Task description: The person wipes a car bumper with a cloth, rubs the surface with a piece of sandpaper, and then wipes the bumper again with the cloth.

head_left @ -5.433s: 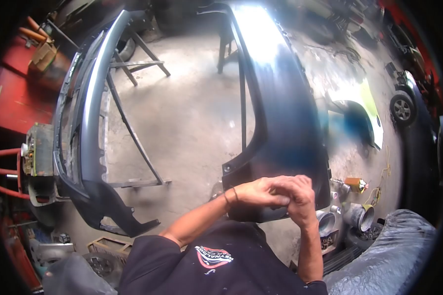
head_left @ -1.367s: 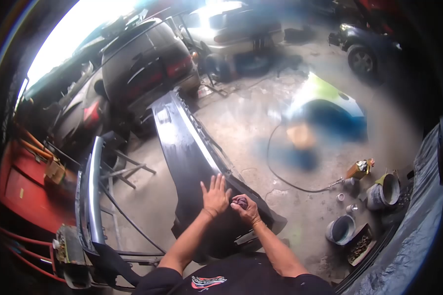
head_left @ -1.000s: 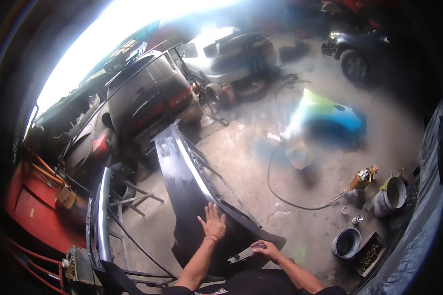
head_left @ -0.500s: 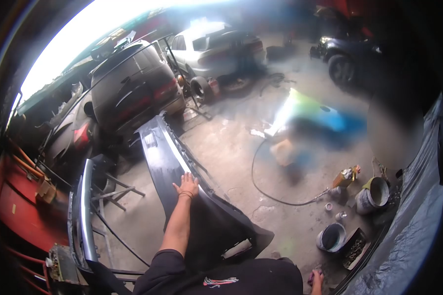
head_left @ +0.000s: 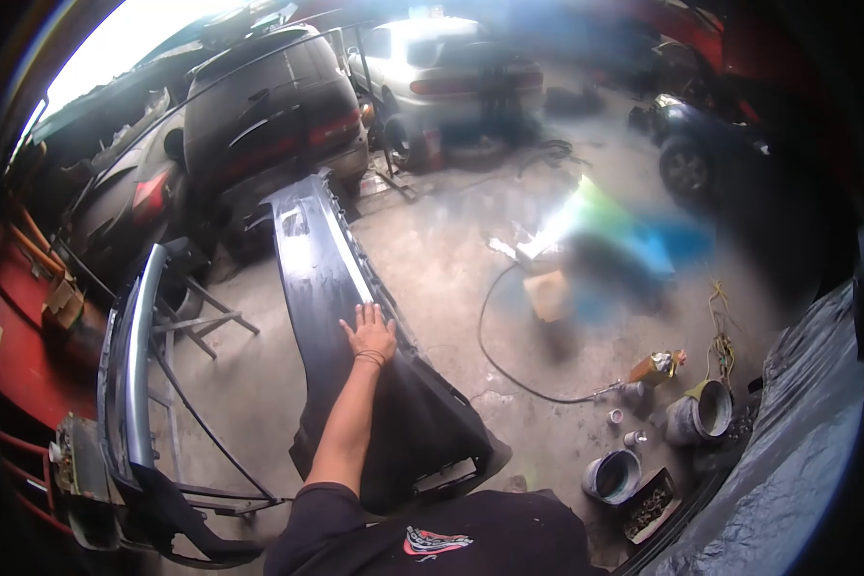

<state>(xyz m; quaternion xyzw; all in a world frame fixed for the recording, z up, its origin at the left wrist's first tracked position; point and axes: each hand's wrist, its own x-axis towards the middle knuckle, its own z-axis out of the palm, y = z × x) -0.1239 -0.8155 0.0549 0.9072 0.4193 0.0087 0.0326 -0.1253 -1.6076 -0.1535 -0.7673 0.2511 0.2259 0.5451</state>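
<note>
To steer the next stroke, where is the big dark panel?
In the head view, the big dark panel is left of centre under the left hand, between a slimmer panel at left and the hose at right.

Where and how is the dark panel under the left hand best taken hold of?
Probably by its two long edges, one hand per side, from the near end. The panel lies broad face up and is long, so edge grips should balance it; the smooth face, where the left hand is spread, offers little to grip.
</note>
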